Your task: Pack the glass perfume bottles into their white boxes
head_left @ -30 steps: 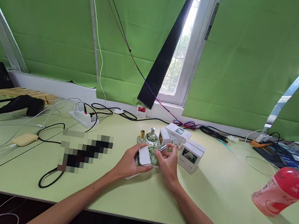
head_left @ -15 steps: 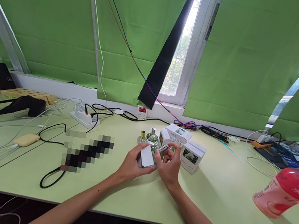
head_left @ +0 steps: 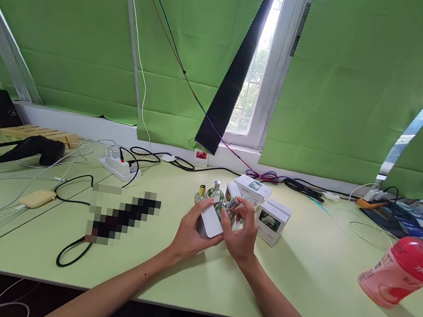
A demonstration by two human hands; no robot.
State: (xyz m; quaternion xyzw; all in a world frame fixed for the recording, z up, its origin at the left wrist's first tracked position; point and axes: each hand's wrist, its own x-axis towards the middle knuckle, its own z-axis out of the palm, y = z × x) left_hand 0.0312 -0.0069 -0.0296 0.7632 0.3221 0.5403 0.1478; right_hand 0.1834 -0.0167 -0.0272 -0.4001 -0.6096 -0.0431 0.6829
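My left hand [head_left: 189,233] is wrapped round a small white box [head_left: 211,222], which is tilted in front of me. Against its right side, my right hand [head_left: 243,236] grips a clear glass perfume bottle with a silver cap [head_left: 233,204]; fingers hide part of the glass. Whether the bottle is partly inside the box I cannot tell. Just beyond my hands stand a gold-capped perfume bottle [head_left: 201,193] and a silver-capped one [head_left: 215,192]. White boxes with flower pictures are close by, one upright [head_left: 272,222] at the right and one lying on top [head_left: 253,187] behind.
A pink drink bottle [head_left: 398,271] stands at the right of the pale green table [head_left: 306,296]. Leftward are a pixelated dark object [head_left: 121,219] with a black loop, a white power strip [head_left: 117,166] and loose cables. Coiled black cables [head_left: 303,189] lie along the back.
The box and bottle have shifted slightly to the right with my left hand. The silver cap now sits closer to the box, and my right fingers have closed in around it.
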